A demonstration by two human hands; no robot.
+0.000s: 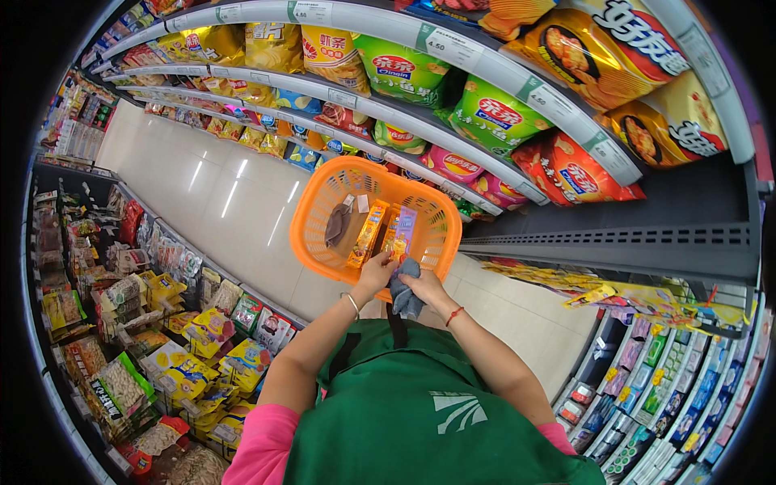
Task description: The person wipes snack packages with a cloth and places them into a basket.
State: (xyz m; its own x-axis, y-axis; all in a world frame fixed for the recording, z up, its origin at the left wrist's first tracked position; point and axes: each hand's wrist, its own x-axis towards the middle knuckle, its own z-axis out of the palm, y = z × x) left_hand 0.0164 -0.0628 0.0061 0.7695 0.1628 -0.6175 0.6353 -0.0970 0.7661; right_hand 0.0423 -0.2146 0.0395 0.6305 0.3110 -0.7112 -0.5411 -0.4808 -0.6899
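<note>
An orange plastic basket [301, 242] is in front of me in a shop aisle. My right hand [429, 287] grips a bunched grey-blue cloth [407, 288] over the basket's near rim. Close beside it, my left hand [376, 274] has its fingers at the lower end of a purple-and-yellow snack pack [404, 229], and seems to hold it; the cloth partly hides this contact. Orange snack packs [368, 233] lie in the basket left of that pack. A crumpled brown cloth [337, 224] rests at the basket's left side.
Curved-looking shelves [388, 115] with bagged chips and price tags run along the far side and right. A low dark display [182, 339] of bagged snacks stands at left. Yellow packs [597, 297] hang at the shelf end. Small boxed goods [642, 388] fill racks at lower right.
</note>
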